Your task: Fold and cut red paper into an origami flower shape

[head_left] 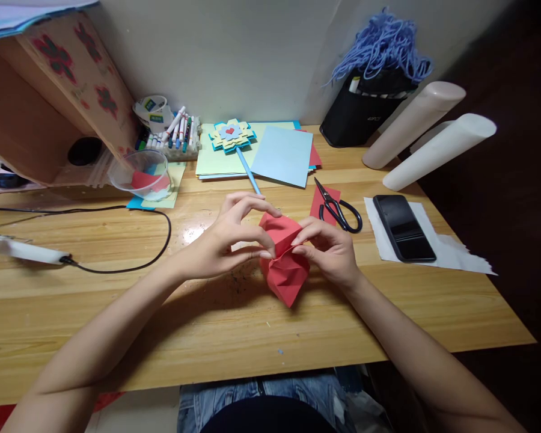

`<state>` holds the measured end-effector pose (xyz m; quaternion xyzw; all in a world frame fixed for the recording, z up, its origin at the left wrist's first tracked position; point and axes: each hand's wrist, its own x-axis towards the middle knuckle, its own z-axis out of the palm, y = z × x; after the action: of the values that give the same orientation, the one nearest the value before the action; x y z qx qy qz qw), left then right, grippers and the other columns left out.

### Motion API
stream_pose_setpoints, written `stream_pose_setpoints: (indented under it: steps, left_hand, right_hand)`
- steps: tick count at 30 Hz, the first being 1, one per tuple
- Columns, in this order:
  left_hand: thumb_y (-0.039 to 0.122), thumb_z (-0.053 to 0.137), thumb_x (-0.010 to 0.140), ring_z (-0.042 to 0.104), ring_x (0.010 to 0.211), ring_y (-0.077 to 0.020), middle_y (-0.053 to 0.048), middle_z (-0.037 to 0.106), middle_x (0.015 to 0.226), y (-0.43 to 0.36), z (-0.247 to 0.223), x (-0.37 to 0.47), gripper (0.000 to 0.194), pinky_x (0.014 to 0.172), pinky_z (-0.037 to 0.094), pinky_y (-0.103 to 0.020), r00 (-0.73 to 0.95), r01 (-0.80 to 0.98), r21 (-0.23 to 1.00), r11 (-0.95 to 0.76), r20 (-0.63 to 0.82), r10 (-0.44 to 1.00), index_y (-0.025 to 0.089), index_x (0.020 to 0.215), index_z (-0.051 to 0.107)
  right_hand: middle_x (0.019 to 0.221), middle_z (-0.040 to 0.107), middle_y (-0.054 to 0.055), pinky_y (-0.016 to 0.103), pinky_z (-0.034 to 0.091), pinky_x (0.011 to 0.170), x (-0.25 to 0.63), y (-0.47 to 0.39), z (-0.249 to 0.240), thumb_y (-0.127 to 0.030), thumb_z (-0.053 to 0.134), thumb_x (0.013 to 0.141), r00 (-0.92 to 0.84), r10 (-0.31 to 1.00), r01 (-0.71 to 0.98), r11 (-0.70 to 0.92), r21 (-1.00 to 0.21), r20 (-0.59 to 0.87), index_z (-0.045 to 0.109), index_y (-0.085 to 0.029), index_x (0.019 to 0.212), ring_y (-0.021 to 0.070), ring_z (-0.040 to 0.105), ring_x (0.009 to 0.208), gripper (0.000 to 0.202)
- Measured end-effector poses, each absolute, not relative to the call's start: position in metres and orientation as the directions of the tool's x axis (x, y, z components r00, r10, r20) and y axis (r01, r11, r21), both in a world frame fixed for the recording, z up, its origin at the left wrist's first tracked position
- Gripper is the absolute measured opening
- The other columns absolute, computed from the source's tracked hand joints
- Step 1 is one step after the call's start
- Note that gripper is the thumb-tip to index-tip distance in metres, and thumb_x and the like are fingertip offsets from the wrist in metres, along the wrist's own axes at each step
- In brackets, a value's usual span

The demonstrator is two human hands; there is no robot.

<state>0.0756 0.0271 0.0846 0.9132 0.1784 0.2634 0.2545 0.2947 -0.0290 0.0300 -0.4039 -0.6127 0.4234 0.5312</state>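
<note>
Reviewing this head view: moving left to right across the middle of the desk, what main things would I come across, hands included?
White corded device → clear plastic cup → left hand → folded red paper → right hand → black phone.

I have the left hand [234, 237] pinching the red paper [289, 279] at its left, the right hand [331, 248] pinching its right, both forearms [121, 319] slanting in toward it.

Paper [288, 281] left of scissors [334, 203]
</note>
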Motion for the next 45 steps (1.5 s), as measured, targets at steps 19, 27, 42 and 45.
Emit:
stream_pose_setpoints:
  steps: [19,27,42,45]
  left_hand:
    - [0.028,0.061,0.082,0.038,0.119,-0.0225,-0.006,0.055,0.118,0.026,0.086,0.077,0.007,0.104,0.028,-0.042,0.784,0.195,0.592,-0.782,0.385,0.487,0.025,0.081,0.067]
    - [0.048,0.044,0.088,0.054,0.107,-0.0219,-0.008,0.060,0.115,0.023,0.061,0.086,0.037,0.089,0.045,-0.039,0.432,0.244,0.970,-0.024,-0.087,0.898,0.021,0.110,0.058]
    - [0.033,0.069,0.074,0.062,0.077,-0.0129,-0.005,0.067,0.095,0.020,0.071,0.085,0.030,0.068,0.047,-0.023,0.506,-0.144,0.925,0.351,-0.236,0.830,0.017,0.098,0.062]
    - [0.030,0.074,0.069,0.063,0.077,-0.0144,-0.004,0.067,0.094,0.018,0.072,0.085,0.048,0.068,0.050,-0.025,0.358,-0.108,0.964,0.244,-0.192,0.914,0.019,0.111,0.053]
  right_hand:
    - [0.073,0.060,0.001,0.031,0.047,0.070,0.292,-0.025,0.035,-0.027,0.077,0.066,-0.014,0.958,0.080,0.286,-0.955,0.286,0.069,-0.025,0.068,0.0155,0.056,0.073,0.009]
    - [0.073,0.046,-0.002,0.023,0.037,0.049,0.293,-0.016,0.025,-0.041,0.078,0.061,0.226,0.965,-0.158,0.174,-0.972,0.136,0.061,-0.024,0.065,0.0097,0.041,0.057,0.024]
    - [0.078,0.060,0.002,0.028,0.050,0.068,0.289,-0.020,0.022,-0.029,0.069,0.074,0.167,0.960,-0.035,0.234,-0.972,0.225,0.062,-0.023,0.074,0.0148,0.057,0.076,0.010]
    - [0.080,0.063,0.003,0.029,0.051,0.072,0.287,-0.023,0.026,-0.027,0.067,0.077,0.138,0.957,0.025,0.255,-0.967,0.256,0.063,-0.022,0.076,0.0160,0.060,0.080,0.007]
